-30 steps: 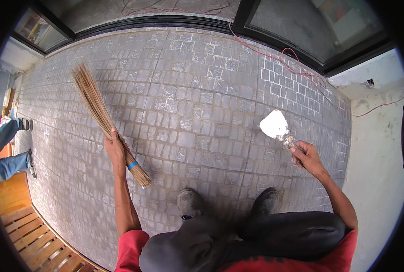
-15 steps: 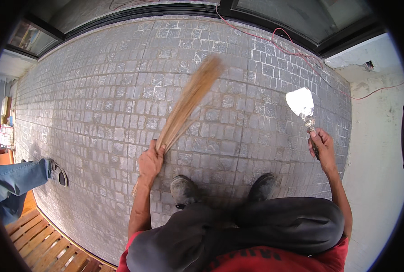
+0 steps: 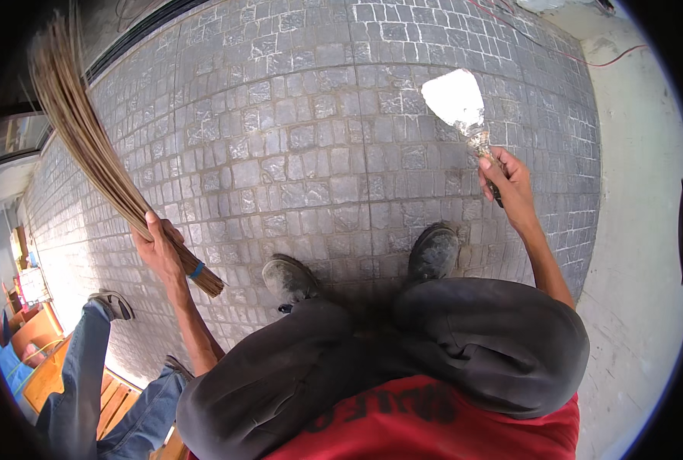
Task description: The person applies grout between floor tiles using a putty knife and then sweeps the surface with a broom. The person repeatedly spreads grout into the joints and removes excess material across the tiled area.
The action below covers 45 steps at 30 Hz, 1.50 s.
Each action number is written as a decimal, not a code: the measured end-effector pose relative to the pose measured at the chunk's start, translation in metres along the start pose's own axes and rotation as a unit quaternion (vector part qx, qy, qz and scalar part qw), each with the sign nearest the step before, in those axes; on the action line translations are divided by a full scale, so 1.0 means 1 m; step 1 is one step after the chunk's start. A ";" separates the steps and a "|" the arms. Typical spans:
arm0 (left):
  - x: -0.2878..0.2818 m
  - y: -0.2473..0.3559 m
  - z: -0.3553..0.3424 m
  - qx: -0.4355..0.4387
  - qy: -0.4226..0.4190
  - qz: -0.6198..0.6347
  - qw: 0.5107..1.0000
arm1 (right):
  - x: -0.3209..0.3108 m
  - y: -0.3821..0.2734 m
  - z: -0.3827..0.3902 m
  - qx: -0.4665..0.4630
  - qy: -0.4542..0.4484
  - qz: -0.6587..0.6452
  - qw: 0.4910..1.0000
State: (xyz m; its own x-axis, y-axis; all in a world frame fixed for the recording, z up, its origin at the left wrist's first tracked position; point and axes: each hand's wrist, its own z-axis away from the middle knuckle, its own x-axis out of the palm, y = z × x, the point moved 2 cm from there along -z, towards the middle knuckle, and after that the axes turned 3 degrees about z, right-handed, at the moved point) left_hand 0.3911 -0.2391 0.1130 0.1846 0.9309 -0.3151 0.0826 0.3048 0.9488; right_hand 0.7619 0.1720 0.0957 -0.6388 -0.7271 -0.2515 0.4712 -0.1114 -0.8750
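My left hand [image 3: 159, 247] is wrapped round a stick broom [image 3: 100, 157], a bundle of thin brown twigs bound with a blue band near its butt end. Its loose tips fan out toward the far left, raised off the floor. On the right, my right hand [image 3: 510, 186] grips the dark handle of a putty knife [image 3: 455, 98]. The wide blade points away from me and looks bright white, with crusted material near its neck. Under both tools lies a floor of grey stone-like paving blocks [image 3: 303, 165], some with whitish joints.
My dusty shoes [image 3: 433, 253] stand on the paving. Another person's jeans-clad legs [image 3: 73, 383] are at the lower left, beside a slatted wooden platform [image 3: 114, 406]. A pale wall [image 3: 640, 230] runs along the right. A red cable [image 3: 579, 60] crosses the far right floor.
The broom has swung left and up, its tips now at the far left. My right hand with the putty knife has shifted left and farther away. More of the other person's legs shows.
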 end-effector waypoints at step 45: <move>0.014 -0.078 -0.154 0.055 -0.225 -0.425 0.875 | 0.086 -0.162 -0.087 -0.117 0.039 0.155 0.980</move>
State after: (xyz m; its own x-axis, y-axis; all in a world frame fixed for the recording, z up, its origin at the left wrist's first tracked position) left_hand 0.2367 -0.2193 0.0374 0.3756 0.1960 -0.9058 0.4673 0.8040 0.3677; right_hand 0.5771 0.1865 0.1796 -0.5361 -0.6468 -0.5425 0.5033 0.2710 -0.8205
